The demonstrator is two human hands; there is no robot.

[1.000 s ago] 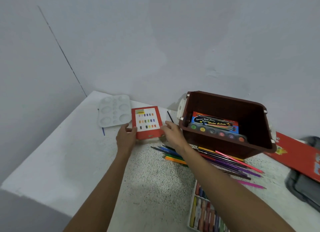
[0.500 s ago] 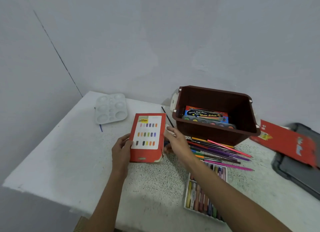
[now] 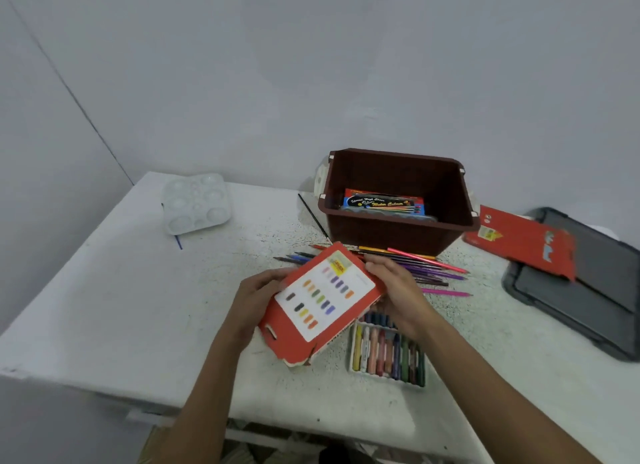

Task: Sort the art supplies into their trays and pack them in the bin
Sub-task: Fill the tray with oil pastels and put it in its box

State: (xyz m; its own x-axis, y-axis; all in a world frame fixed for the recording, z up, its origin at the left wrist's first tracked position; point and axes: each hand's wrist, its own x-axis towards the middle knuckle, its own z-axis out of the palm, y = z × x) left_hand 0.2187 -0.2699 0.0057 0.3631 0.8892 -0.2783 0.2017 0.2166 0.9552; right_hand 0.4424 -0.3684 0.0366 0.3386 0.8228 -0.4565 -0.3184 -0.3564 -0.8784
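Note:
Both hands hold a red crayon box [image 3: 320, 302] with a white colour chart on its face, tilted above the table. My left hand [image 3: 254, 299] grips its left edge, my right hand [image 3: 398, 290] its right edge. Below the right hand lies a white tray of crayons [image 3: 386, 354]. Several coloured pencils [image 3: 426, 268] lie loose in front of the brown bin [image 3: 398, 235], which holds a blue watercolour box [image 3: 382, 204].
A white paint palette [image 3: 195, 202] sits at the far left with a blue brush under it. A thin black brush [image 3: 313, 216] lies left of the bin. A red cardboard sleeve [image 3: 523, 242] rests on a grey lid [image 3: 581, 287] at the right.
The red box came from the far side of the table towards me and now tilts clockwise over the crayon tray. The camera view dropped and shifted.

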